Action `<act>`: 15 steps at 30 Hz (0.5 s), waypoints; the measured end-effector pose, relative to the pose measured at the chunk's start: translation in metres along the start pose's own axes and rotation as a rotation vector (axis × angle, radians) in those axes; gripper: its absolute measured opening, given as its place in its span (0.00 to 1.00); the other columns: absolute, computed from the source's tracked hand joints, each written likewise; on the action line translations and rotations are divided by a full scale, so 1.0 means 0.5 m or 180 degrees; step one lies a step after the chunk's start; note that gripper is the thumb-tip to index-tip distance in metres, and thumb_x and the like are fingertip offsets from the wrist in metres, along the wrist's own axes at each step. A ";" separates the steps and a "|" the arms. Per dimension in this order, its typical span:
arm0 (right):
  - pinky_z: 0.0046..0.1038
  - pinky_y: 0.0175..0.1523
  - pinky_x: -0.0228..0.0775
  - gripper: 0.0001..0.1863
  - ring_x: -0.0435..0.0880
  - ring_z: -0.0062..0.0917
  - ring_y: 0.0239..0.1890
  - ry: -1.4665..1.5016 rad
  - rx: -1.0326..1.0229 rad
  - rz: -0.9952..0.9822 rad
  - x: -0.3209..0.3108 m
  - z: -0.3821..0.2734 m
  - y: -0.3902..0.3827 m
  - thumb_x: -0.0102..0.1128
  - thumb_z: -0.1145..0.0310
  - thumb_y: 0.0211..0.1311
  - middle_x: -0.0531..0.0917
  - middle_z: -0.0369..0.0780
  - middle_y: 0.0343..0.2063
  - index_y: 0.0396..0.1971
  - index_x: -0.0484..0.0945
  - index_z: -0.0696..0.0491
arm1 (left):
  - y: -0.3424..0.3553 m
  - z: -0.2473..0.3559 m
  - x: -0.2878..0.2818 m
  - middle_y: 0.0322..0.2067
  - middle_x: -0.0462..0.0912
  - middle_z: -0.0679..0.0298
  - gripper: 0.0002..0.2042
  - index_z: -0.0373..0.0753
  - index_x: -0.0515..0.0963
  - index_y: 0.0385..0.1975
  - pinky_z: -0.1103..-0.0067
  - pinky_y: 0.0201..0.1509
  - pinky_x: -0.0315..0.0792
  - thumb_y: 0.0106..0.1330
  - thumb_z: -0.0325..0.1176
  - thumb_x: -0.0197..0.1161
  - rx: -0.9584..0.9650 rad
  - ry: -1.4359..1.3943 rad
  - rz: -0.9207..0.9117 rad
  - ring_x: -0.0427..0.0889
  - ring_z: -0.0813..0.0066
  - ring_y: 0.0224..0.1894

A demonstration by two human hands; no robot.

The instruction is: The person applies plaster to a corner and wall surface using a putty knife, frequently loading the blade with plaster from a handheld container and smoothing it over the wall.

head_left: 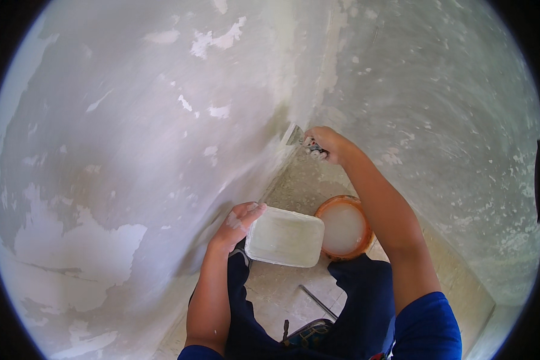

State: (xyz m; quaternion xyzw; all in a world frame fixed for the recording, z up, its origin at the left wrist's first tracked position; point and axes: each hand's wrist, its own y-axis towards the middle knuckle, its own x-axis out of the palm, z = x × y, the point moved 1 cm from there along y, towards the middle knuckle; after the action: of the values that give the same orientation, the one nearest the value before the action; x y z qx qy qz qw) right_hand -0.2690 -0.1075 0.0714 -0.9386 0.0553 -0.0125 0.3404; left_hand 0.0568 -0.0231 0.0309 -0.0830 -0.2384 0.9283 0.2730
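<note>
My right hand (331, 144) is closed around the handle of a putty knife (294, 135). The knife's blade lies against the base of the corner where two walls meet. White filler is smeared on the handle and my fingers. My left hand (240, 225) grips the left edge of a whitish rectangular tub (285, 262), held above the floor between my knees. A pale coating covers the inside of the tub. White smears mark the left thumb and the back of that hand.
On the floor to the right of the tub stands an orange bucket (323, 210) with cloudy whitish liquid. Patchy grey-white walls rise at left (120, 138) and right (426, 102). Under me are a patterned seat (309, 333) and a metal bar (318, 302).
</note>
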 end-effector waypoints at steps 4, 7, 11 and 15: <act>0.24 0.19 0.51 0.09 0.67 0.16 0.16 0.0305 0.0141 -0.0075 -0.035 0.015 0.051 0.56 0.62 0.69 0.75 0.32 0.21 0.29 0.76 0.49 | -0.010 0.014 0.005 0.52 0.81 0.54 0.42 0.22 0.70 0.63 0.73 0.64 0.67 0.67 0.59 0.68 -0.0069 0.0049 0.0074 0.76 0.68 0.56; 0.22 0.17 0.54 0.11 0.69 0.16 0.15 0.0552 0.0130 -0.0262 -0.031 0.015 0.062 0.54 0.62 0.71 0.77 0.33 0.21 0.28 0.77 0.50 | -0.020 0.027 0.001 0.50 0.82 0.57 0.38 0.24 0.73 0.60 0.74 0.63 0.66 0.68 0.58 0.67 -0.0066 0.0152 0.0068 0.76 0.70 0.54; 0.20 0.15 0.53 0.12 0.70 0.17 0.13 0.0657 0.0025 -0.0213 -0.029 0.016 0.056 0.52 0.62 0.72 0.78 0.35 0.20 0.28 0.77 0.50 | -0.019 0.031 0.006 0.44 0.82 0.63 0.31 0.28 0.78 0.52 0.76 0.58 0.67 0.70 0.56 0.66 0.0085 0.0131 0.0133 0.75 0.75 0.49; 0.20 0.15 0.50 0.12 0.69 0.16 0.13 0.0496 0.0010 -0.0181 -0.012 -0.013 0.008 0.52 0.62 0.71 0.78 0.36 0.20 0.29 0.76 0.51 | -0.016 0.027 0.014 0.42 0.81 0.65 0.29 0.30 0.79 0.48 0.76 0.56 0.67 0.70 0.56 0.66 0.0158 0.0053 0.0197 0.74 0.77 0.47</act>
State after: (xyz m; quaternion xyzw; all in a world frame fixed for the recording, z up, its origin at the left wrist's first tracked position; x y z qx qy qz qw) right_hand -0.2758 -0.1141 0.0737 -0.9354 0.0550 -0.0953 0.3360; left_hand 0.0508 -0.0186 0.0464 -0.0913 -0.2103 0.9412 0.2480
